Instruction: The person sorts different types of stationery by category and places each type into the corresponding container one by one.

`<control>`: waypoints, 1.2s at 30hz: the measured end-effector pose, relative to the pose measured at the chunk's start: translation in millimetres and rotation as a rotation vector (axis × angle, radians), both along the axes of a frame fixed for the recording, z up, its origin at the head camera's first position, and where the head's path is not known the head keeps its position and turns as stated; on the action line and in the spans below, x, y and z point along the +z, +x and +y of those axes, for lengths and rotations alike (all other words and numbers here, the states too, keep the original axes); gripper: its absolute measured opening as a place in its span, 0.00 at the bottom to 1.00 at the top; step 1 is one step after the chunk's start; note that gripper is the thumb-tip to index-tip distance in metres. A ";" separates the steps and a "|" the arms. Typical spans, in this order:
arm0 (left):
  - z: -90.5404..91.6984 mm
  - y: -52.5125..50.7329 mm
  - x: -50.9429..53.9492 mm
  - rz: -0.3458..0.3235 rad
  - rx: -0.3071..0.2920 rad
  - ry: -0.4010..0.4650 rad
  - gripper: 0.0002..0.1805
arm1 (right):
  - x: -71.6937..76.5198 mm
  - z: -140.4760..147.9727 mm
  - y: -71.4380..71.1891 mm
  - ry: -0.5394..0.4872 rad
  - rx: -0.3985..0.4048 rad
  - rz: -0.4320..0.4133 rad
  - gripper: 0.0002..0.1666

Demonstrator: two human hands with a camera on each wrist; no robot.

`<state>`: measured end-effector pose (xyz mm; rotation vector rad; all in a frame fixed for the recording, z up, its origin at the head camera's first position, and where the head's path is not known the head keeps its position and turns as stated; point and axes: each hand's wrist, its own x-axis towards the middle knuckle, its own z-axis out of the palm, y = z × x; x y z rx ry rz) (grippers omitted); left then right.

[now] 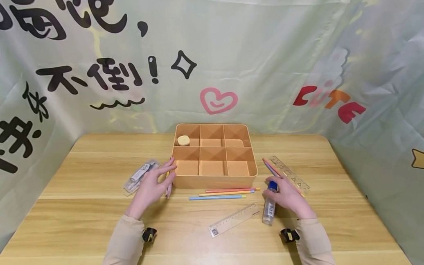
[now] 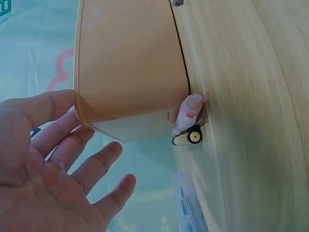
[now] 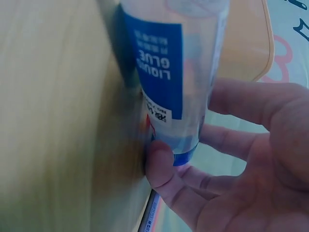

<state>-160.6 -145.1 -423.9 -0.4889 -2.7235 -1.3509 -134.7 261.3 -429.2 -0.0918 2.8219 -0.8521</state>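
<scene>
An orange organizer box [image 1: 215, 182] with several compartments stands at the back of the table. My left hand [image 1: 152, 190] touches its left rim, with fingers spread and fairly straight in the left wrist view. Low beside that wall lie a pinkish pen-like tube [image 2: 188, 113] and a yellow-and-black one [image 2: 187, 138]. To the right, my right hand [image 1: 285, 195] grips a clear liquid glue bottle [image 1: 269, 211] near its blue cap. Its blue label [image 3: 159, 63] reads "LIQUID GLUE" upside down in the right wrist view. A small cream block [image 1: 183, 140] sits in the back left compartment.
Several colored pencils [image 1: 222, 197] lie before the box, with a clear ruler [image 1: 234, 220] nearer. A stencil ruler [image 1: 290, 173] and slim pencils [image 1: 270, 167] lie at the right. Left of the box is a clear case [image 1: 139, 176]. Printed cloth [image 1: 266, 63] hangs behind the table.
</scene>
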 end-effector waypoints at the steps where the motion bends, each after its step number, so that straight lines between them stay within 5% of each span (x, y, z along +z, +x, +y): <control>1: -0.1 -0.1 -0.2 0.003 0.000 -0.001 0.19 | -0.5 0.1 -0.2 0.007 -0.002 0.006 0.29; 7: -0.3 -0.7 -1.5 0.019 0.002 -0.004 0.19 | -2.4 1.6 -3.2 -0.015 -0.009 0.030 0.33; 14: 0.3 -0.3 -2.0 0.025 0.000 0.003 0.19 | 1.1 8.2 -3.4 -0.154 -0.066 0.021 0.37; 26: -0.8 -0.6 -2.7 0.014 0.002 0.007 0.19 | 18.8 13.7 4.8 -0.230 -0.105 0.045 0.28; 36: -1.5 -0.8 -3.6 0.008 0.008 -0.006 0.19 | 33.1 10.2 8.8 -0.228 -0.144 0.296 0.18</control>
